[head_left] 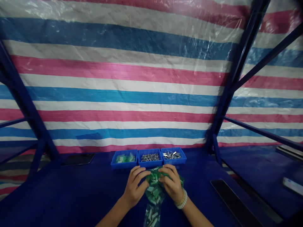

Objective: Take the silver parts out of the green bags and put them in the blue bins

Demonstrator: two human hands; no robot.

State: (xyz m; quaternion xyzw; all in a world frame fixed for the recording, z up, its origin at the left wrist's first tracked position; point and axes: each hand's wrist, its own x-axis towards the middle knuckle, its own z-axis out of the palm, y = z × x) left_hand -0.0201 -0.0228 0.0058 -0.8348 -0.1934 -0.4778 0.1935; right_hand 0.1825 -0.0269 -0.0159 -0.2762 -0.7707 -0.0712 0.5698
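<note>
Several clear greenish plastic bags with small metal parts lie in a strip down the blue table, between my hands. My left hand has its fingers curled at the left edge of the upper bag. At that bag's right side, my right hand, with a pale beaded bracelet at the wrist, has its fingers bent over the plastic. Beyond the hands stand three blue bins: the left bin holds green bags, the middle bin small metal pieces, the right bin longer metal pieces.
A dark flat device lies at the table's back left. Another long dark device is on the right. Blue metal posts frame both sides, with a striped plastic sheet behind the table.
</note>
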